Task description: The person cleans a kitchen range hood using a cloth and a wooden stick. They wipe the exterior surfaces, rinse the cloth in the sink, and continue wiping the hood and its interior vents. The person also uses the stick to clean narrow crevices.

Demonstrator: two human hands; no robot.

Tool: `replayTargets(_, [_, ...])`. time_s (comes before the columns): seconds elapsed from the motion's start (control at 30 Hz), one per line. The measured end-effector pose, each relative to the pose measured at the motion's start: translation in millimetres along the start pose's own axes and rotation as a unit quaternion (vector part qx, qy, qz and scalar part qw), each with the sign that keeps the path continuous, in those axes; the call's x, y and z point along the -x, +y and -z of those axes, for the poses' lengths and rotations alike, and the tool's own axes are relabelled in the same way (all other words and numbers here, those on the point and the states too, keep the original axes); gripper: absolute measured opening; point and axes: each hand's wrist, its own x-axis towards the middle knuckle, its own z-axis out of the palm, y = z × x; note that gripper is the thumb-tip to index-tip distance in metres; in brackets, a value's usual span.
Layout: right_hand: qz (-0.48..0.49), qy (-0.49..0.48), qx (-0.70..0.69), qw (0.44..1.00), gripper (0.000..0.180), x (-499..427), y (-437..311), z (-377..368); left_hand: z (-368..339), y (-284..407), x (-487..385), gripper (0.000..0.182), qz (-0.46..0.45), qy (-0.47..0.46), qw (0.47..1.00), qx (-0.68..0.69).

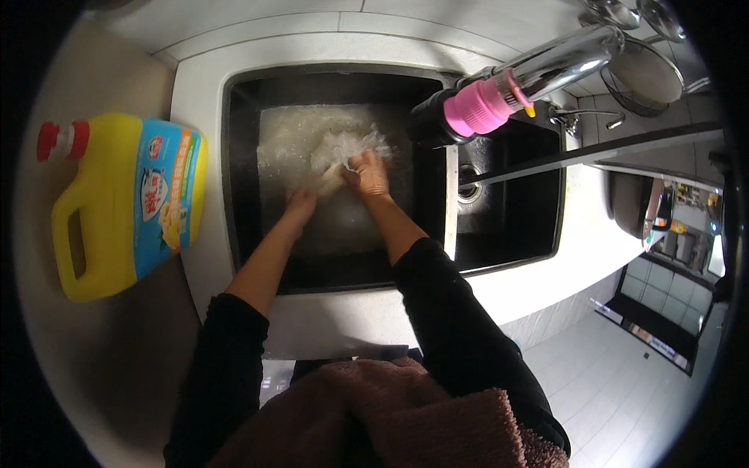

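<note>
Cloudy water [287, 134] fills the large left basin of a black double sink [333, 82]. Both my hands are down in it. At the centre of the basin my right hand [371, 175] grips a crumpled, translucent whitish sheet [351, 143], which looks like thin plastic. Part of the sheet lies under the water, and its full shape is hidden. Lower and to the left is my left hand [301, 206], with its fingers submerged and blurred by the water. A pale strip runs from the sheet towards that hand; whether the fingers hold it cannot be seen.
A pink and black tap attachment [477, 108] on a chrome pipe [570, 61] overhangs the divider. The smaller basin [509, 228] has a drain [469, 184]; a grey bar [585, 153] crosses above it. A yellow detergent jug [108, 234] stands left. A mesh strainer [643, 73] hangs right, near a slim tap [591, 114].
</note>
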Motion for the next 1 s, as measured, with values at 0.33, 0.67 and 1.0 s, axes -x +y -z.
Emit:
replayTargets(0.33, [0.059, -0.057, -0.307, 0.948, 0.036, 80.9, -107.1, -17.1, 18.2, 15.1, -7.0, 0.047, 0.026, -0.125, 0.872, 0.472])
replayTargets(0.67, [-0.113, 0.045, 0.139, 0.983, 0.063, 3.1, -86.3, 28.3, -26.5, 22.2, 16.7, 0.036, -0.019, -0.097, 0.923, 0.371])
replayTargets(1.0, [-0.149, -0.199, 0.274, 0.929, 0.046, 2.9, 18.4, -17.7, -8.6, 6.9, 2.5, 0.054, 0.093, -0.127, 0.899, 0.409])
